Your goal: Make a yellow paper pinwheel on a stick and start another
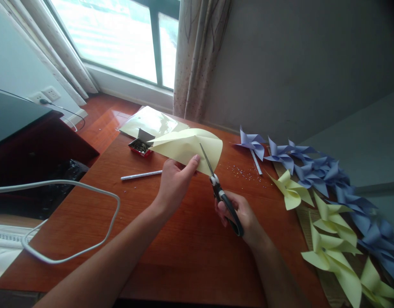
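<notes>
Pinched in my left hand (175, 176) is a sheet of pale yellow paper (180, 147), raised above the table and slightly bent, with my thumb lying on top. My right hand (240, 211) grips a pair of black-handled scissors (217, 188) by the loops. Their blade lies across the right part of the paper, tip pointing up and left toward its middle; the other blade is hidden. Behind my left wrist a patterned paper straw (140, 175) lies on the table. Just left of the paper sits a small red box of pins (140, 146), lid up.
Several yellow pinwheels (336, 252) and blue-purple pinwheels (315, 171) spread along the right side, partly on cardboard (307, 218). One purple pinwheel (250, 139) has a straw stick. Small scraps (243, 173) dot the table. A paper pack (148, 119) lies behind; a white cable (116, 209) loops at left.
</notes>
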Tool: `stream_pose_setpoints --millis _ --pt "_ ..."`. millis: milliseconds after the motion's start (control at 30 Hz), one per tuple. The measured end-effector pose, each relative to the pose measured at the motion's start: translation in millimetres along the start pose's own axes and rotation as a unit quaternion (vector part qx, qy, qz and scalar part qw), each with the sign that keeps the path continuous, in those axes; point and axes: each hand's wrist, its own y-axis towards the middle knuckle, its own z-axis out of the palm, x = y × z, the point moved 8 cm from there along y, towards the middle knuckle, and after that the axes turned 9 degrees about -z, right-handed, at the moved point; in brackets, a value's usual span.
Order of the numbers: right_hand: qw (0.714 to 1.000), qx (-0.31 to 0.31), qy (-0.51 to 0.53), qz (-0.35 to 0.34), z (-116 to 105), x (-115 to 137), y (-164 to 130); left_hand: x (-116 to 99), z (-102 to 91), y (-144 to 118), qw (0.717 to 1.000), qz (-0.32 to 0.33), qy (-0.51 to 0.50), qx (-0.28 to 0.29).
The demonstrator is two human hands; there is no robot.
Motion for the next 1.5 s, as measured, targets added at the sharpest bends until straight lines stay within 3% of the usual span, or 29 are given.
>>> stream_pose_setpoints --millis 567,967,1500 --pt "1.0 -0.012 0.012 0.004 -2 1 0 1 -0.4 -1 1.0 0.004 -0.006 0.002" --pt "0.999 0.033 0.023 -0.004 1 -4 0 3 -1.2 2 0.999 -0.007 -0.047 0.021" --pt "1.0 0.022 0.018 -0.008 5 1 1 -9 7.0 -5 0.999 0.024 0.007 0.031"
